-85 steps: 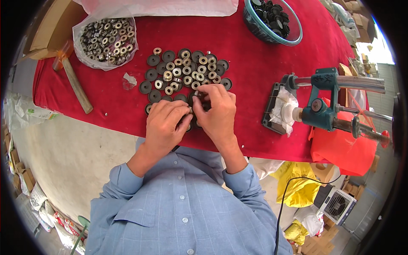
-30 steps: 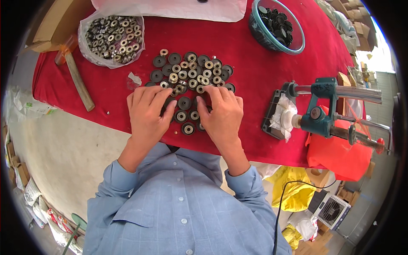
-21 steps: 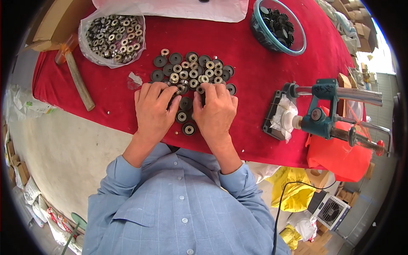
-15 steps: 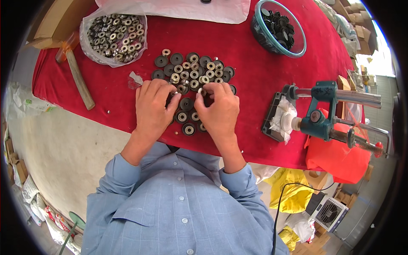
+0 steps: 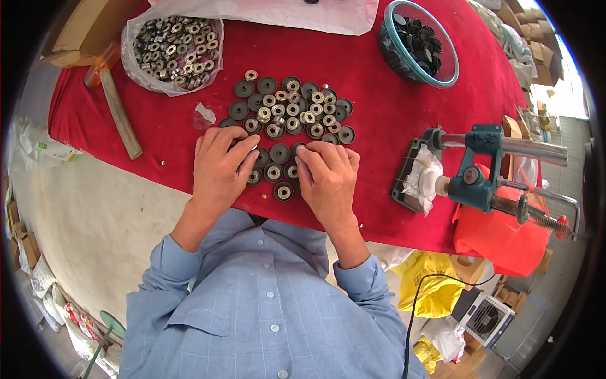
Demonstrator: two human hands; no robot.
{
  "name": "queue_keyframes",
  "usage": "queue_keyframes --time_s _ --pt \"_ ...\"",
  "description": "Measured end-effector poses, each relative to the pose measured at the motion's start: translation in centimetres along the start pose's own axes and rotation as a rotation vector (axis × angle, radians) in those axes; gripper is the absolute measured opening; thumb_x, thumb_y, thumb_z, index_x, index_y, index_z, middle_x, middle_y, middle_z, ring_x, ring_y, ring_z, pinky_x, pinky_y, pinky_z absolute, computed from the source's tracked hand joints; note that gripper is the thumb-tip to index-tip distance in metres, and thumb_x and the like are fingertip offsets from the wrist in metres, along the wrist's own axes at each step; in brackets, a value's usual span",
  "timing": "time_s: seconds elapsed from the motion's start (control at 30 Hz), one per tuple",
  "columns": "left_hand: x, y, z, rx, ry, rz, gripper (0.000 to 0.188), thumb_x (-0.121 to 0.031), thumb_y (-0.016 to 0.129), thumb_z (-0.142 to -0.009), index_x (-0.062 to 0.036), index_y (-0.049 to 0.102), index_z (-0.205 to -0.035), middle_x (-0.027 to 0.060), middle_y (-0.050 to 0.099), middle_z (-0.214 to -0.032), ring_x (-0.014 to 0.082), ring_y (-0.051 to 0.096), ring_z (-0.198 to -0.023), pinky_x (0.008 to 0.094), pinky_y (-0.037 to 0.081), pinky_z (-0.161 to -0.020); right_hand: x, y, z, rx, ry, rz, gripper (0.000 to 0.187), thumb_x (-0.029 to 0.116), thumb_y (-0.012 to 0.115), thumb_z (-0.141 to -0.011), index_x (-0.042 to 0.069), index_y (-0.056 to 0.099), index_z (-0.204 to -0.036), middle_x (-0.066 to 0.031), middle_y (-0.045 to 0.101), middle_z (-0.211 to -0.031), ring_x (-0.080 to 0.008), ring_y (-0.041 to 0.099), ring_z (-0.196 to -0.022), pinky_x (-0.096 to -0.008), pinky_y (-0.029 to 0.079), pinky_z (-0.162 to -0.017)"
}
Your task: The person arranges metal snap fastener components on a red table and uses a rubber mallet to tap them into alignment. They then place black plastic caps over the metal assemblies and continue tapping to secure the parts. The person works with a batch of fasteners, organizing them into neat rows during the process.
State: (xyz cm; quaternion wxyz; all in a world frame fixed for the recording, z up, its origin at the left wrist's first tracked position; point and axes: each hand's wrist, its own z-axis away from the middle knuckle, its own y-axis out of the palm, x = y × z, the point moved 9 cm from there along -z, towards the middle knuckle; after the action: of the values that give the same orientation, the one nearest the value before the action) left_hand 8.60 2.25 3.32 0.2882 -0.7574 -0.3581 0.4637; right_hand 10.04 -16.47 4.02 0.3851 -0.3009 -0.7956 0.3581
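Small metal ball bearings (image 5: 292, 123) and round dark caps (image 5: 279, 152) lie grouped on the red-covered table; several caps have a bearing seated inside. At the near left of the group, my left hand (image 5: 221, 165) has thumb and fingertips pinched, a glint of a metal bearing (image 5: 255, 149) showing between them. My right hand (image 5: 328, 177) is pinched over a dark cap at the near right; its fingers hide what they hold. Between the hands sit a cap with a bearing (image 5: 273, 172) and, nearest me, another capped bearing (image 5: 283, 191).
A plastic bag of bearings (image 5: 173, 54) stands far left, beside a wooden-handled hammer (image 5: 120, 114) and a cardboard box (image 5: 88, 31). A clear bowl of dark caps (image 5: 420, 47) is far right. A green hand press (image 5: 483, 167) occupies the right side. A white sheet (image 5: 303, 14) lies at the back.
Both hands have come slightly nearer to me and a little apart. The bearing visible at my right fingertips before is now hidden. The view has shifted slightly.
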Motion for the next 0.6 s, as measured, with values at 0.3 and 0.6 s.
queue_keyframes --time_s 0.3,0.6 --pt "0.5 0.0 -0.3 -0.037 -0.044 0.029 0.031 -0.007 0.086 -0.083 -0.0091 0.081 -0.113 0.0042 0.073 -0.106 0.0263 0.066 -0.101 0.0411 0.049 -0.087 0.7 0.4 1.2 0.067 -0.014 0.072 0.031 0.007 0.073 -0.090 0.006 0.076 -0.122 -0.0051 0.069 -0.124 -0.0247 0.065 -0.110 -0.0450 0.043 -0.097" --pt "0.7 0.0 0.1 0.042 -0.007 0.046 0.033 -0.003 0.084 -0.084 -0.0104 0.081 -0.117 0.0039 0.072 -0.108 0.0258 0.064 -0.102 0.0420 0.048 -0.089 0.8 0.5 2.9 0.092 0.060 0.093 0.046 0.002 0.071 -0.087 0.007 0.074 -0.132 -0.0050 0.067 -0.138 -0.0270 0.062 -0.122 -0.0475 0.041 -0.101"
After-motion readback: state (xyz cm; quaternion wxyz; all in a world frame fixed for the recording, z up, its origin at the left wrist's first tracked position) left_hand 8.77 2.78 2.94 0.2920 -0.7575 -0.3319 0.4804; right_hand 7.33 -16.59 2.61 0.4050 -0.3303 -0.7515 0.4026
